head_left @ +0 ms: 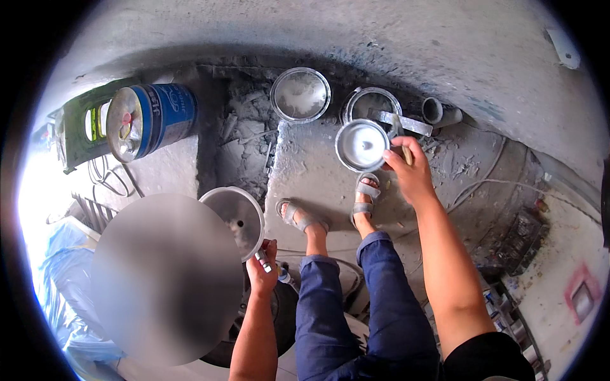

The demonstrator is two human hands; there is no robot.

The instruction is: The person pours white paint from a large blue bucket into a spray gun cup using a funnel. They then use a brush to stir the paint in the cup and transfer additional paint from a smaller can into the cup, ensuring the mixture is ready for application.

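Observation:
My left hand (262, 270) is closed at the rim of a round grey cup (249, 213) with a dark hole in its bottom. A short shiny metal fitting (263, 260) shows by its fingers. Farther right, my right hand (410, 171) pinches the edge of a shallow round metal lid (361, 146), silvery inside with a small raised middle. A brush with a wooden handle (406, 155) shows by the same fingers; whether they hold it too I cannot tell. Just behind the lid stands an open metal can (375, 95) with a flat metal strip (406, 123) beside it.
Another can with a pale, dusty top (300, 95) stands near the wall. A blue and white drum (152, 120) sits at the left, and rubble (244, 140) fills a gap in the floor. Hoses (489, 184) cross the right side. A blurred disc hides the lower left.

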